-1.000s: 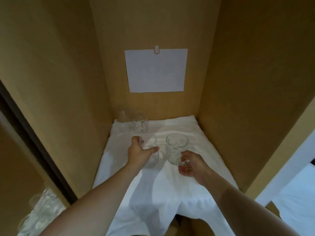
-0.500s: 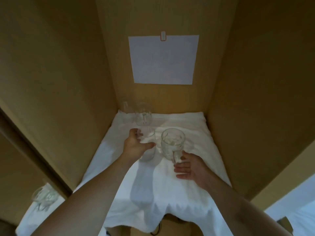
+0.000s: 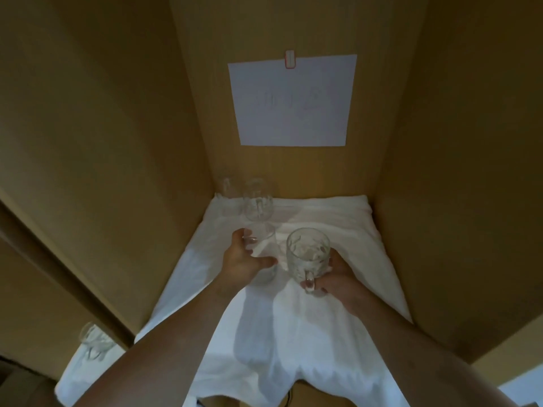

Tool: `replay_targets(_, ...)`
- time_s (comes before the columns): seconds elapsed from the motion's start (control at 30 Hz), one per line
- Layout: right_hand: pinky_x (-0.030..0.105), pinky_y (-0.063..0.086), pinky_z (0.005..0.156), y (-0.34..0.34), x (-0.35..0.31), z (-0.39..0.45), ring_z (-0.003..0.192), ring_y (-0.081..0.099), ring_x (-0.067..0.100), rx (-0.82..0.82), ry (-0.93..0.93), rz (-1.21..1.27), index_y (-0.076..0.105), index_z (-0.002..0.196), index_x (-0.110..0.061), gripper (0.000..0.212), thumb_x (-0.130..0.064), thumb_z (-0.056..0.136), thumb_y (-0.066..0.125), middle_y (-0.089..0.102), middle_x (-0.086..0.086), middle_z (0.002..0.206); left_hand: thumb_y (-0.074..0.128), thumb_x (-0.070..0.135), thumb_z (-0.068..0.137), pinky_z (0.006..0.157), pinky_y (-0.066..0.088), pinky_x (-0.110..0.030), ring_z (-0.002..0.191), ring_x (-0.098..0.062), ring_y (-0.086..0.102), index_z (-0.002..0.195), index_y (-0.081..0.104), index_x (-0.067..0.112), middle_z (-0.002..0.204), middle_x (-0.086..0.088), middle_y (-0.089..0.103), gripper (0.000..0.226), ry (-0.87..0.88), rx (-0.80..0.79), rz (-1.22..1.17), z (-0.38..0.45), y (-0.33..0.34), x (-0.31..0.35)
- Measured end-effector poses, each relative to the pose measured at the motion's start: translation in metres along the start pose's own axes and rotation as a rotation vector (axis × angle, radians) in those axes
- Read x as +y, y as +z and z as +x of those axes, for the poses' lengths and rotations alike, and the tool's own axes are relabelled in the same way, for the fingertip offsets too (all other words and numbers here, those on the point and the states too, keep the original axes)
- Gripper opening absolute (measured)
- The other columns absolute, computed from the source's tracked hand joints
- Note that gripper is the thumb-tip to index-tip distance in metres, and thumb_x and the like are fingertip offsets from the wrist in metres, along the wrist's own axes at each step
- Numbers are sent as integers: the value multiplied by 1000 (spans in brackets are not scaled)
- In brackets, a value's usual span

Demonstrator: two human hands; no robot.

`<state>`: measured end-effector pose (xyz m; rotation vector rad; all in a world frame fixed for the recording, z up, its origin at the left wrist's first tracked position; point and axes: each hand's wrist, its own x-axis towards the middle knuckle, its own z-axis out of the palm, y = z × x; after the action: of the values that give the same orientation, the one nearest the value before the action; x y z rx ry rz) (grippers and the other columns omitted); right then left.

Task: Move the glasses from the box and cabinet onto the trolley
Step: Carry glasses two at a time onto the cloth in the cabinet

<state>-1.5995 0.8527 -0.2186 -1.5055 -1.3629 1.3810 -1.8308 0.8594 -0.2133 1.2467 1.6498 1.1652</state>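
Observation:
Inside the wooden cabinet, my left hand (image 3: 241, 259) grips a clear tumbler (image 3: 264, 245) standing on the white cloth (image 3: 293, 333). To its right, my right hand (image 3: 340, 277) holds a clear handled mug (image 3: 307, 255) from below and the right, its handle toward me, lifted a little above the cloth. Two more glasses stand at the back left corner: a patterned one (image 3: 258, 201) and a fainter one (image 3: 227, 188) behind it against the wall.
A white paper sheet (image 3: 293, 101) is clipped to the cabinet's back wall. Wooden side walls (image 3: 455, 171) close in on both sides. At lower left, outside the cabinet, another glass (image 3: 94, 340) stands on a white-covered surface.
My right hand has closed around the handled mug and raised it slightly off the cloth. My left hand keeps its grip on the tumbler. The view has moved closer in.

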Motion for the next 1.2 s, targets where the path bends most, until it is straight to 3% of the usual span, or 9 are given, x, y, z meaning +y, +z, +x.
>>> replay_targets(0.1, 38, 63, 71, 6, -6, 11, 77, 71, 7, 16, 12, -121, 67, 90, -28, 45, 1, 62, 89, 73, -1, 95, 100, 19, 53, 77, 58, -27, 101, -15, 63, 124, 46, 27, 119, 4, 60, 90, -49, -45, -72, 15, 1, 3)
replay_targets(0.2, 27, 61, 72, 5, -6, 25, 80, 70, 5, 31, 29, -106, 70, 91, -31, 51, -1, 58, 93, 76, -6, 94, 100, 21, 55, 90, 57, -37, 103, -20, 64, 125, 47, 25, 116, 0, 62, 87, -68, -57, -45, 33, 7, 5)
replay_targets(0.43, 27, 59, 76, 4, -19, 66, 95, 72, 16, 173, 64, 62, 70, 116, -17, 69, -6, 53, 97, 75, 0, 107, 100, 23, 54, 84, 59, -47, 97, -27, 69, 115, 51, 24, 113, -11, 64, 78, -203, -150, -185, 61, 1, 11)
replay_targets(0.6, 12, 49, 47, 0, -45, 101, 82, 60, 4, 292, 78, 51, 52, 114, -24, 79, -18, 52, 100, 61, -10, 98, 97, 38, 41, 79, 62, -45, 89, -24, 72, 113, 51, 23, 108, -9, 68, 87, -214, -183, -176, 89, -10, 17)
replay_targets(0.7, 32, 61, 80, -4, -64, 122, 97, 64, 17, 306, 100, 52, 51, 103, -27, 91, -31, 25, 97, 61, -1, 112, 95, 44, 34, 74, 63, -42, 90, -24, 73, 113, 52, 24, 109, -9, 68, 92, -207, -195, -179, 106, -18, 19)
replay_targets(0.77, 42, 55, 98, -6, -76, 137, 111, 62, 25, 330, 34, -178, 55, 116, -22, 101, -29, 26, 101, 60, 6, 124, 94, 45, 35, 69, 61, -37, 90, -24, 73, 113, 52, 25, 110, -10, 69, 91, -198, -209, -187, 116, -23, 19)
replay_targets(0.93, 38, 44, 109, 12, -103, 163, 132, 41, 34, 310, 2, -750, 45, 145, -29, 108, -30, 53, 101, 38, 15, 140, 94, 43, 40, 65, 59, -33, 87, -21, 74, 113, 51, 25, 110, -8, 69, 87, -214, -221, -228, 136, -30, 17)
replay_targets(1.07, 42, 42, 107, 32, -111, 178, 128, 39, 39, 338, -62, -1050, 36, 151, -35, 93, -18, 75, 85, 35, 17, 141, 95, 40, 40, 75, 61, -41, 86, -20, 75, 113, 53, 25, 104, -4, 71, 86, -215, -223, -230, 148, -33, 10)
replay_targets(1.2, 45, 42, 100, 45, -114, 186, 121, 43, 36, 358, -234, -1197, 38, 145, -26, 86, -4, 73, 79, 43, 12, 136, 95, 37, 40, 87, 59, -50, 88, -19, 75, 112, 54, 26, 98, 2, 73, 84, -201, -253, -227, 159, -33, 4)
